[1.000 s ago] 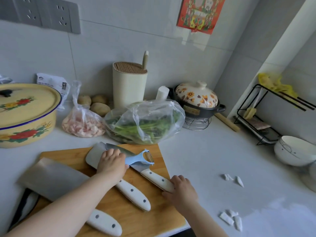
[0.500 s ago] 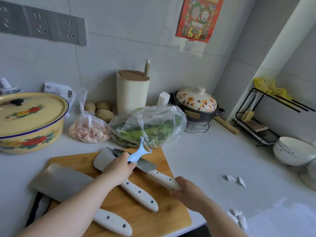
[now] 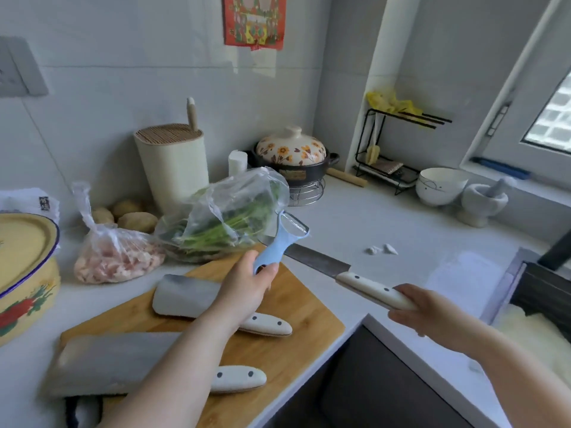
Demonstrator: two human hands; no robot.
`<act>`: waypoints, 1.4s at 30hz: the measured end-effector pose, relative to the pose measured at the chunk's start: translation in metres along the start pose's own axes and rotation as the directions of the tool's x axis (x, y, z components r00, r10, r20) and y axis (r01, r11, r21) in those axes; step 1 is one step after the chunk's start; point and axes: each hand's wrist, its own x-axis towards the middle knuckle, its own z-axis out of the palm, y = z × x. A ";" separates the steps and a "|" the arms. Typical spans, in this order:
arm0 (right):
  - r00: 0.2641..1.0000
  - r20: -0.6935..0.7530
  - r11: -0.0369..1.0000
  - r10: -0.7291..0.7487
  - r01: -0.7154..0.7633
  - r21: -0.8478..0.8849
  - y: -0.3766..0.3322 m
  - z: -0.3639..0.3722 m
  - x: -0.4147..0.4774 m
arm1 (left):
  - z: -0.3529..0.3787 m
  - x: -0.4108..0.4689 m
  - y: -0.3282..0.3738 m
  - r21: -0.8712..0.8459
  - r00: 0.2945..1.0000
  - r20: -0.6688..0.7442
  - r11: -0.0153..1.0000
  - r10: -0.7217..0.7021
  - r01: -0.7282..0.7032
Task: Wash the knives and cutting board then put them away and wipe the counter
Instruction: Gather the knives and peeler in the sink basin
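Peeler (image 3: 282, 242) & knife (image 3: 346, 278) lifted off the cutting board (image 3: 296, 313) — likely bound for washing.

Left hand (image 3: 244, 288) is closed on the peeler, right hand (image 3: 423, 307) on the knife handle, blade kept away; two cleavers (image 3: 188, 296) are left on the board.

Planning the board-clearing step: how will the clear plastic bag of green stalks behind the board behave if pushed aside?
The clear plastic bag of green stalks will probably deform, not slide as one piece: its film is loose and crumpled. It looks light for its bulk, mostly air and thin stems. Its near edge seems to overlap the wooden cutting board, so it may drag when the board is lifted.
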 end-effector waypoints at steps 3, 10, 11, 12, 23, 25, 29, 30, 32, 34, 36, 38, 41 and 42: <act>0.992 -0.070 0.991 0.107 -0.101 0.085 0.040 -0.011 -0.043 | 0.037 -0.001 0.009 -0.044 0.986 0.157 0.998 0.058 -0.051; 0.876 -0.295 0.911 0.383 -0.305 0.277 0.120 -0.027 -0.138 | 0.138 -0.028 0.012 -0.031 0.892 0.448 0.999 0.051 -0.041; 0.857 -0.311 0.900 0.410 -0.323 0.293 0.131 -0.029 -0.148 | 0.150 -0.030 0.014 -0.034 0.883 0.467 0.998 0.058 -0.048; 0.843 -0.323 0.891 0.430 -0.338 0.304 0.143 -0.031 -0.156 | 0.162 -0.031 0.017 -0.035 0.876 0.478 0.998 0.070 -0.061; 0.704 -0.362 0.751 0.611 -0.372 0.545 0.324 -0.087 -0.258 | 0.371 -0.075 0.073 -0.014 0.804 0.588 0.994 0.094 -0.105; 0.664 -0.368 0.720 0.651 -0.385 0.578 0.359 -0.098 -0.279 | 0.417 -0.087 0.082 -0.003 0.774 0.629 0.996 0.075 -0.093; 0.600 -0.357 0.668 0.716 -0.441 0.600 0.424 -0.116 -0.307 | 0.487 -0.100 0.096 0.037 0.743 0.669 0.997 0.021 -0.062; 0.585 -0.355 0.658 0.729 -0.455 0.600 0.438 -0.119 -0.310 | 0.499 -0.102 0.098 0.044 0.739 0.673 0.998 0.001 -0.042; 0.576 -0.332 0.641 0.747 -0.494 0.588 0.463 -0.123 -0.313 | 0.518 -0.104 0.100 0.061 0.734 0.677 0.998 -0.042 0.001; 0.582 -0.297 0.627 0.757 -0.522 0.578 0.482 -0.124 -0.311 | 0.532 -0.103 0.100 0.072 0.725 0.683 0.996 -0.081 0.043; 0.596 -0.241 0.612 0.766 -0.563 0.555 0.495 -0.125 -0.306 | 0.547 -0.100 0.102 0.081 0.708 0.697 0.993 -0.114 0.081; 0.604 -0.181 0.599 0.776 -0.616 0.512 0.506 -0.122 -0.296 | 0.566 -0.097 0.105 0.101 0.663 0.735 0.990 -0.144 0.103; 0.591 -0.119 0.577 0.798 -0.693 0.431 0.524 -0.117 -0.279 | 0.601 -0.097 0.111 0.139 0.553 0.813 0.983 -0.185 0.123; 0.588 -0.113 0.578 0.801 -0.708 0.406 0.530 -0.115 -0.274 | 0.613 -0.096 0.112 0.153 0.535 0.821 0.979 -0.202 0.134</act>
